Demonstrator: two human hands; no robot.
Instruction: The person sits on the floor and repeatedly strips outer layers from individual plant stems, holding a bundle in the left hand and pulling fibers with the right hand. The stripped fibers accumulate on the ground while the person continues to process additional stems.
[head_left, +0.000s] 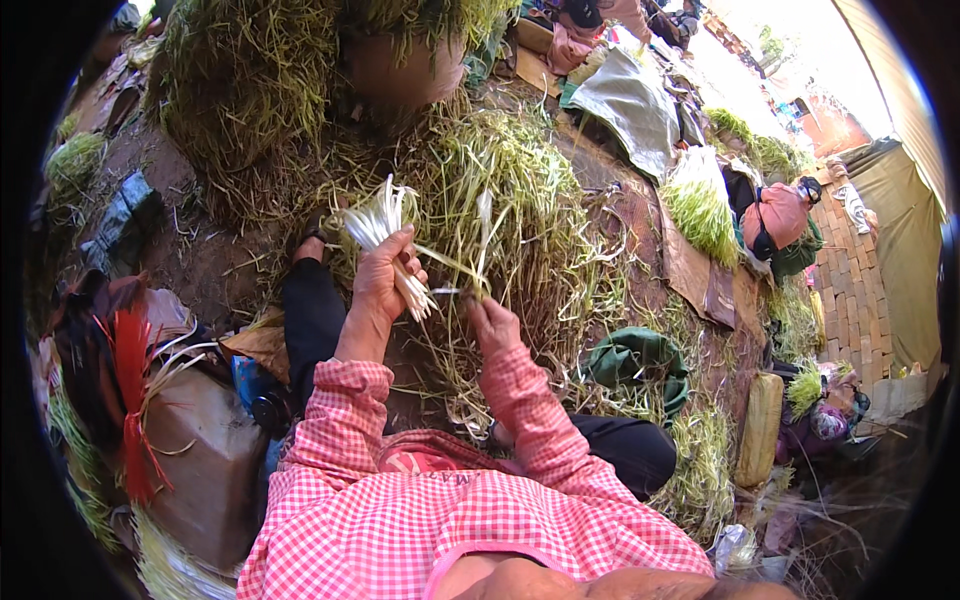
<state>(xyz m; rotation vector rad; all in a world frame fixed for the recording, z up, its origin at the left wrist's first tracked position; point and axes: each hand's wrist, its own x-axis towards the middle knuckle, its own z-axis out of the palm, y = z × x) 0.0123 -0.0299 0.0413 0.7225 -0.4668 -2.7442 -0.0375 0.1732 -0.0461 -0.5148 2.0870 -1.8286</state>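
Note:
My left hand (384, 274) is closed around a bundle of white plant stalks (384, 217), whose ends stick out above and below the fist. To its right, my right hand (491, 321) pinches the end of a thin green-and-white stalk (485, 232) between thumb and fingers. A few strands run between the two hands. Behind and below them lies a large heap of green and yellowish stalks (510, 172) on the ground.
A taller green heap (247, 90) stands at upper left. Red plastic strips (131, 397) hang beside a brown box-like block (202, 457) at left. A green cloth (637, 367) lies at right, near a bundle of pale stalks (701, 202). Other people (776, 214) sit farther right.

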